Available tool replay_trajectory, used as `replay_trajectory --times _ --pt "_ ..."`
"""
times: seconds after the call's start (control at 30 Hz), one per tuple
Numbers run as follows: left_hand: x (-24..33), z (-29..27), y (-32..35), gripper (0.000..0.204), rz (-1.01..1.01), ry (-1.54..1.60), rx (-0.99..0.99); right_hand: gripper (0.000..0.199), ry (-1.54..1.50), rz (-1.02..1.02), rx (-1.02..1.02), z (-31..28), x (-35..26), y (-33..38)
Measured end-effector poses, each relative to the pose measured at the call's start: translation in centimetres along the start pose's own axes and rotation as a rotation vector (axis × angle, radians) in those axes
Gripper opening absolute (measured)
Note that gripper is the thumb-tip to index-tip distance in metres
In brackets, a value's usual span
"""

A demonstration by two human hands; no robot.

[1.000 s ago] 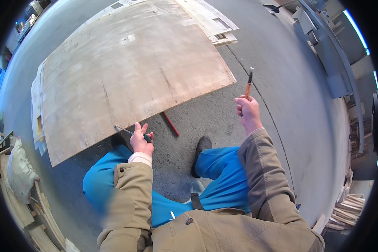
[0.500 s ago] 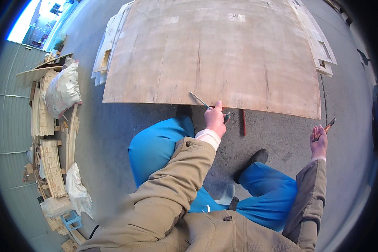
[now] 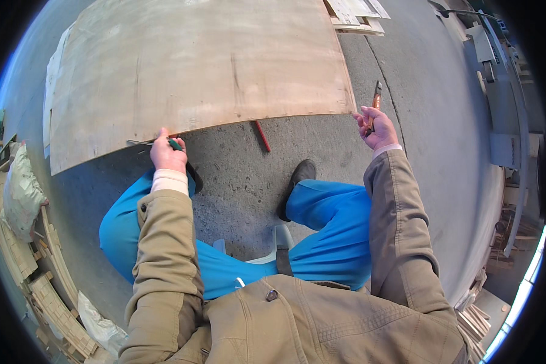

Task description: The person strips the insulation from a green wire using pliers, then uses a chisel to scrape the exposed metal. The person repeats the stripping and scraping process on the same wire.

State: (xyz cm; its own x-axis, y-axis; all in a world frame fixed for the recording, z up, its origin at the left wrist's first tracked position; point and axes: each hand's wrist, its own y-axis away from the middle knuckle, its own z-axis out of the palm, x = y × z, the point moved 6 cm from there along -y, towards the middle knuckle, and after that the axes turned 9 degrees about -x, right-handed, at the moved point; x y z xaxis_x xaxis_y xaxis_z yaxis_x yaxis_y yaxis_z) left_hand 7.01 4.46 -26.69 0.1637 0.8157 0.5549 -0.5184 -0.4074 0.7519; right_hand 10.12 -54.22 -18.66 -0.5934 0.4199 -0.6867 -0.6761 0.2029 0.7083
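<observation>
A seated person in a tan jacket and bright blue trousers works at the near edge of a large plywood sheet [image 3: 194, 67] lying on a grey concrete floor [image 3: 418, 151]. The left hand [image 3: 167, 155], at about ten o'clock in the view, has its fingers [image 3: 162, 134] curled fully closed around a green-handled tool [image 3: 175, 144], whose thin metal blade points toward nine o'clock along the sheet's edge; the knuckles sit right against that edge. The right hand [image 3: 379, 128], at about two o'clock, is raised just beside the sheet's near right corner, its fingers [image 3: 363, 117] wrapped tight round an orange-handled tool [image 3: 375, 104] whose dark tip points toward twelve o'clock; whether the tip meets the wood cannot be told. A red pencil-like stick [image 3: 261, 136] lies on the floor between the two hands, one end at the sheet's edge. A dark shoe [image 3: 297, 182] rests on the concrete toward the centre, below the stick. More boards [image 3: 355, 15] are stacked beyond the sheet at one o'clock. Pale sacks [image 3: 21, 191] and timber offcuts [image 3: 48, 297] crowd the rim from nine to seven o'clock.
</observation>
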Motion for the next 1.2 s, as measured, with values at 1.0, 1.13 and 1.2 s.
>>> replay_trajectory --times 1.0,1.13,1.2 --pt "14.7 5.7 16.0 0.015 0.290 -0.308 -0.552 0.031 1.457 -1.008 -0.151 14.8 3.0 18.8" --pt "12.9 7.7 15.9 0.015 0.256 -0.296 -0.581 0.012 1.744 -1.053 -0.219 16.3 2.5 18.4" --pt "12.2 8.9 15.9 0.015 0.273 -0.311 -0.622 0.003 1.890 -1.098 -0.275 17.3 2.4 18.0"
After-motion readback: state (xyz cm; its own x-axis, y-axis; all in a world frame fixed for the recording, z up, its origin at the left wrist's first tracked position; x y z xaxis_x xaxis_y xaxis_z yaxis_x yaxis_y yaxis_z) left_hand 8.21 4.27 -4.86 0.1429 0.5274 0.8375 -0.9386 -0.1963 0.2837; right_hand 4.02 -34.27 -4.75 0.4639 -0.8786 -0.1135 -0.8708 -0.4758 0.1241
